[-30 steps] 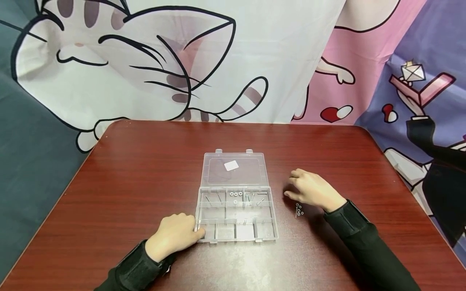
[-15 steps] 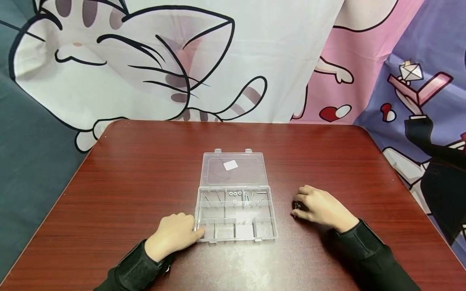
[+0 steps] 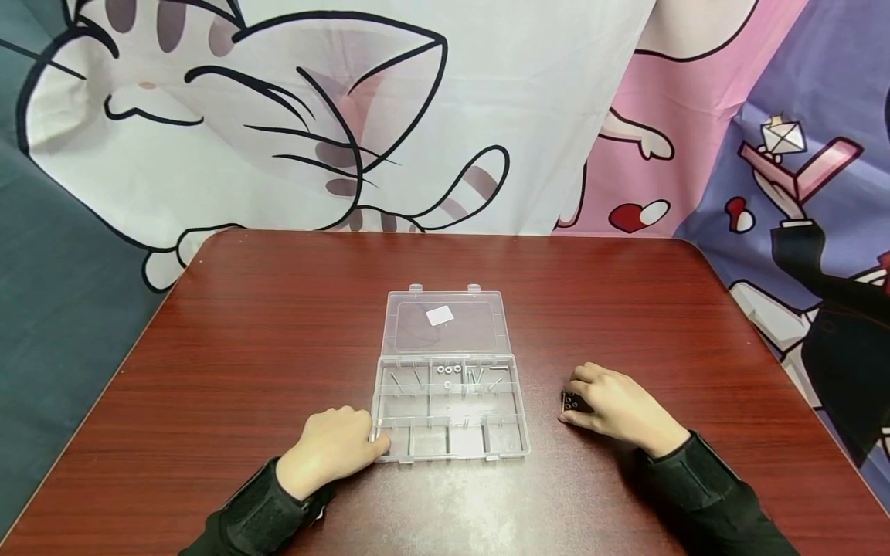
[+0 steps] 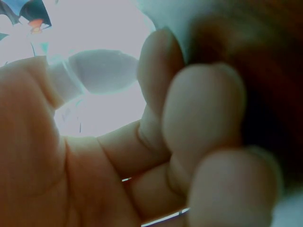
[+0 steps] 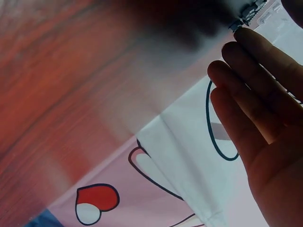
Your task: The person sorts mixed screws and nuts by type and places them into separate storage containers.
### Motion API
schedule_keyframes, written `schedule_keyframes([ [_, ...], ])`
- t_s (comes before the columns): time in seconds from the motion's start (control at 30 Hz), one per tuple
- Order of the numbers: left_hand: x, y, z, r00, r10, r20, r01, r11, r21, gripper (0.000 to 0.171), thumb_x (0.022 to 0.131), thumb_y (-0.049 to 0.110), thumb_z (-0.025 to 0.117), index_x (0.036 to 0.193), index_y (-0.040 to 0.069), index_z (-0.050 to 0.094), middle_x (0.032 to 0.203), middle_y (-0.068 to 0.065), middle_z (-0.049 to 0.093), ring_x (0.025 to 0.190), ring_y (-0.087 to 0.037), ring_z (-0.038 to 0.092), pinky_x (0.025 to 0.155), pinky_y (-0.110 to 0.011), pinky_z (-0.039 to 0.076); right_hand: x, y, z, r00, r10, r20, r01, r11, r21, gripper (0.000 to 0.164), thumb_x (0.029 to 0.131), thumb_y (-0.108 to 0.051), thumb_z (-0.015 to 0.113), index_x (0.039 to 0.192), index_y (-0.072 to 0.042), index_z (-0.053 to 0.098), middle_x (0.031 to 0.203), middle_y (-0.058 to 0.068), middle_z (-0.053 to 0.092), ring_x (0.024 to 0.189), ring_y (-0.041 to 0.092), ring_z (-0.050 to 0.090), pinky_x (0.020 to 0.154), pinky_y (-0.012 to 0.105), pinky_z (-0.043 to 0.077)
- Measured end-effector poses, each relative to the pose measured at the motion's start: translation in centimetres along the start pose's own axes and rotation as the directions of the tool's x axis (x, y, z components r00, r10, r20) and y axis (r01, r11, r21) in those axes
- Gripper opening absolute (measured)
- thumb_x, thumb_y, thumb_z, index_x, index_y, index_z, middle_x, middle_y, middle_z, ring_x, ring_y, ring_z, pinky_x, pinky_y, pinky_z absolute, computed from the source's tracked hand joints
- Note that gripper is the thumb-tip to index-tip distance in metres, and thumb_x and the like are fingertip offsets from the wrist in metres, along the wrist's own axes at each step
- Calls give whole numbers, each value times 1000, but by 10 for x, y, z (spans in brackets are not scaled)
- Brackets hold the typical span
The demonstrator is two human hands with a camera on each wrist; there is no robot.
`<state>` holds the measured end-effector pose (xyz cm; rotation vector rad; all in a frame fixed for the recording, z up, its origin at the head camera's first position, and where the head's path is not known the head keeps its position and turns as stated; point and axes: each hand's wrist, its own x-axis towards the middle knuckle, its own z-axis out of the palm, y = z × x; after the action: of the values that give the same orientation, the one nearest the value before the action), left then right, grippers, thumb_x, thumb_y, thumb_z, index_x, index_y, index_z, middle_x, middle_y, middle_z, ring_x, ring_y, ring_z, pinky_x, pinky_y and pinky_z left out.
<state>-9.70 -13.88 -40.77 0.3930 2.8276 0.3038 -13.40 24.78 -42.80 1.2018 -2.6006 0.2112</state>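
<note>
A clear plastic compartment box [image 3: 450, 461] lies with its lid [image 3: 410, 336] folded back on the table. My left hand [image 3: 332, 449] grips its near left corner, thumb over the rim. The left wrist view shows that hand's fingers curled. To the right of the box, my right hand [image 3: 619, 405] is low over the table, its thumb and forefinger apart around several small nuts [image 3: 569, 403] and what looks like a screw beside them. In the right wrist view the fingers [image 5: 260, 82] are fairly straight, near small dark metal pieces [image 5: 247, 15]. Whether they touch is unclear.
Several white-looking nuts [image 3: 448, 370] and thin screws [image 3: 480, 378] lie in the box's far compartments. A small white label [image 3: 439, 315] is on the lid. Beyond the far edge of the reddish wooden table [image 3: 292, 309] hangs a printed curtain [image 3: 542, 108].
My right hand has come down toward the near side, over the loose nuts, and now partly surrounds them. My left hand and the box stay in place.
</note>
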Motion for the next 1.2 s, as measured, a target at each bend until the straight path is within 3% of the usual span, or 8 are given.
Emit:
schedule_keyframes([
  [0.27, 2, 0, 1, 1000, -1, -6, 1, 1000, 1, 34, 75, 35, 54, 50, 15, 44, 53, 0, 44, 49, -17, 47, 45, -41, 38, 2, -1, 2, 996, -73, -41, 73, 997, -9, 22, 66, -24, 76, 72, -10, 60, 70, -5, 42, 63, 12, 45, 56, 31, 41],
  [0.77, 0, 0, 3, 1000, -3, -7, 2, 1000, -20, 35, 75, 33, 54, 49, 15, 41, 51, 0, 42, 48, -16, 44, 43, -39, 36, 5, -7, 3, 989, -131, -68, 125, 988, -87, 20, 64, -18, 74, 68, -8, 57, 66, -2, 41, 59, 16, 44, 54, 31, 40],
  [1.2, -1, 0, 1, 1000, -2, -10, 2, 1000, -14, 34, 75, 34, 54, 49, 15, 42, 51, 1, 43, 48, -16, 45, 44, -40, 37, -2, -3, -1, 991, -116, -65, 115, 993, -15, 15, 67, -9, 75, 75, -10, 62, 73, -4, 46, 66, 11, 48, 59, 28, 43],
])
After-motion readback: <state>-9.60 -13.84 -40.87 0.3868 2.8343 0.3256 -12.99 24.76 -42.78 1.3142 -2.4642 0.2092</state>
